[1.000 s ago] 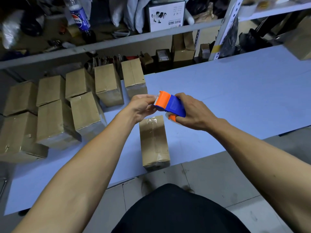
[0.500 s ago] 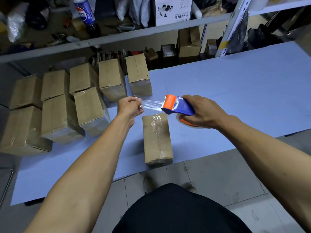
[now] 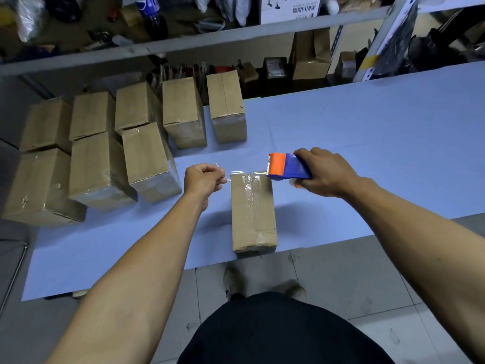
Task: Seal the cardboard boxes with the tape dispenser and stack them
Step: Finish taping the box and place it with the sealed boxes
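Note:
A narrow cardboard box (image 3: 252,214) lies lengthwise at the near edge of the blue table (image 3: 367,143), with clear tape along its top. My right hand (image 3: 324,172) grips the orange and blue tape dispenser (image 3: 287,167) just past the box's far right corner. A strip of clear tape (image 3: 246,173) stretches from the dispenser leftward across the box's far end. My left hand (image 3: 203,178) pinches the free end of that strip, just left of the box.
Several sealed cardboard boxes (image 3: 147,161) stand in rows on the table's left and back left. A metal shelf rack (image 3: 183,46) with clutter and a bottle runs behind the table. Tiled floor (image 3: 328,279) lies below the near edge.
My hands have drawn apart, pulling a longer strip of tape out of the dispenser. The strip has come down to the far end of the box.

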Action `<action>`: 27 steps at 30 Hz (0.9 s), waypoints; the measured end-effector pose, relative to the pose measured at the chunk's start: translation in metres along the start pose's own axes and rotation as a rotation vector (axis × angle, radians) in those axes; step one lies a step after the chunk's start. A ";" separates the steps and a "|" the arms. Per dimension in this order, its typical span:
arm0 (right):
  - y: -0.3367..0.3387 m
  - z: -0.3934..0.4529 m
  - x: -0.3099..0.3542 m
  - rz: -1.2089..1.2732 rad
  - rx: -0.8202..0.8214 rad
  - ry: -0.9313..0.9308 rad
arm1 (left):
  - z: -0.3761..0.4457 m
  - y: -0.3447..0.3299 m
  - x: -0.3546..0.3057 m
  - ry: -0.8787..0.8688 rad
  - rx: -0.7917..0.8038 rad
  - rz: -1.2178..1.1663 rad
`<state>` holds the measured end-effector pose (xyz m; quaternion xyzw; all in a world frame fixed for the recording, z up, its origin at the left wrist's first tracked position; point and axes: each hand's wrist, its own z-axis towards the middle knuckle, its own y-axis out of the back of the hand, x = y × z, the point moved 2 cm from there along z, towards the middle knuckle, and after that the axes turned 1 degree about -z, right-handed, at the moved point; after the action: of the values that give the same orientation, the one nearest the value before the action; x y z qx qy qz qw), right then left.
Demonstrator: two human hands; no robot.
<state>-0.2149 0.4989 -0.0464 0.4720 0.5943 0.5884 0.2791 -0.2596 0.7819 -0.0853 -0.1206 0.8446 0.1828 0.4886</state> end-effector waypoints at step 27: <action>-0.028 0.013 -0.022 0.080 0.110 -0.101 | 0.024 -0.043 0.038 0.067 -0.108 0.028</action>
<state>-0.2011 0.4891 -0.0805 0.5390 0.5914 0.5412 0.2584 -0.2429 0.7521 -0.1378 -0.1412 0.8510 0.2309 0.4500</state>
